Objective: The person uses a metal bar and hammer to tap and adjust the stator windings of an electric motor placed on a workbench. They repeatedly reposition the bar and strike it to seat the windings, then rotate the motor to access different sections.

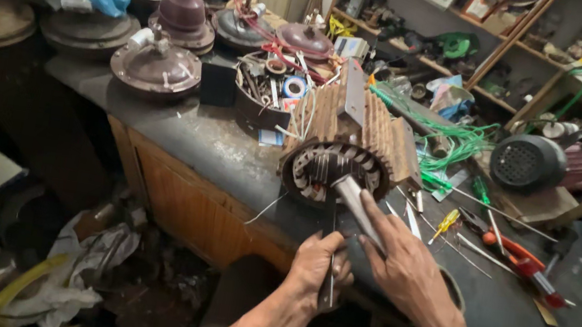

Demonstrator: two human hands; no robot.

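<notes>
A finned brown motor stator (354, 138) lies on its side on the dark workbench (187, 131), its open bore with copper windings facing me. My right hand (403, 263) grips a flat pale metal bar (356, 201) whose tip points into the bore. Just in front of the stator, at the bench edge, my left hand (318, 265) is closed around a thin metal rod (329, 275) held upright.
Red-handled pliers (517, 258) and a yellow screwdriver (445, 224) lie right of the stator, with green wire (458, 143) behind. A tray of small parts (265, 89) and several round fan motor housings (156, 68) sit at the left. A black motor (528, 164) stands at the right. Cluttered shelves fill the back.
</notes>
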